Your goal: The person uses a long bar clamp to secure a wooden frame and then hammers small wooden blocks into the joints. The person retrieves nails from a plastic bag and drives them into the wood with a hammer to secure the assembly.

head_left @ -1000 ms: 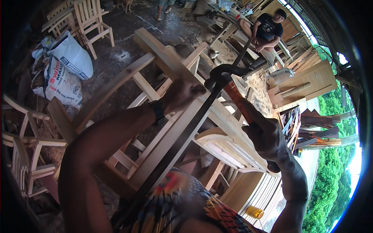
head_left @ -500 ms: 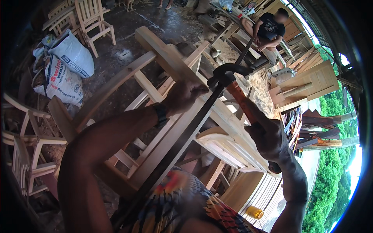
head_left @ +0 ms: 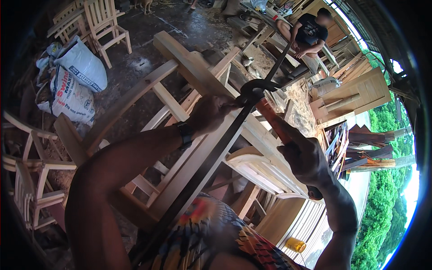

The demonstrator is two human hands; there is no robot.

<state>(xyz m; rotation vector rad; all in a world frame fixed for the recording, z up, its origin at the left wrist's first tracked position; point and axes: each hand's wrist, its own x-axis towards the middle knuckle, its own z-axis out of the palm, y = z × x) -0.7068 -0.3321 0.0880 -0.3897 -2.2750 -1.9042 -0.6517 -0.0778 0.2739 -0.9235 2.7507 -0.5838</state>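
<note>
"From the left, what do we see?"

"White sacks (head_left: 74,96), then a pale wooden frame (head_left: 192,69); the dark clamp (head_left: 211,159) runs over it."

"And our hands?"

"They are apart: our left hand (head_left: 210,114) curls beside the clamp's head, whether gripping we cannot tell; the brown handle (head_left: 273,118) is held firmly in our right hand (head_left: 308,159)."

I count two bare hands (head_left: 213,116) at the wooden frame (head_left: 193,67), one long dark bar (head_left: 200,177) along it and one seated person (head_left: 312,33) beyond it. Left of it sit two large pale sacks (head_left: 84,65); to its right, one amber jar (head_left: 295,245).
</note>
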